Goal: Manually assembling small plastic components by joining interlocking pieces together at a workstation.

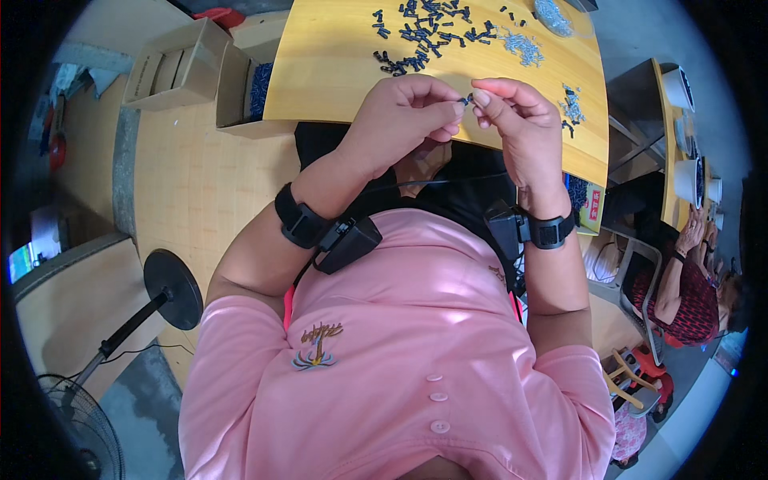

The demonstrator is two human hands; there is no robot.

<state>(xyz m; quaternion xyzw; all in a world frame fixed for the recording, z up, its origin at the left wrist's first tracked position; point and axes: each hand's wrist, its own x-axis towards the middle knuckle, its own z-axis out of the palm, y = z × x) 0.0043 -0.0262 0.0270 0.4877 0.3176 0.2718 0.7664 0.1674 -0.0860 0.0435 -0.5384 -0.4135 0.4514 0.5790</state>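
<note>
My left hand (412, 116) and my right hand (524, 124) meet over the near edge of the wooden table (320, 72). Thumb and forefinger of each are pinched together, fingertips almost touching. Between them is a small dark part (466, 101), mostly covered by the fingers, so its exact kind cannot be made out. Beyond my hands lie many small black pieces (424, 34), scattered loosely. To their right is a heap of small silvery, screw-like pieces (524, 50). A smaller silvery pile (571, 104) sits near the right edge, with a few black pieces beside it.
A clear container of silvery pieces (554, 18) stands at the far right corner. Left of the table, an open cardboard box (232, 92) holds dark blue parts. Another carton (180, 64) is behind it. A fan (80, 424) stands at lower left. Other people (680, 296) sit at right.
</note>
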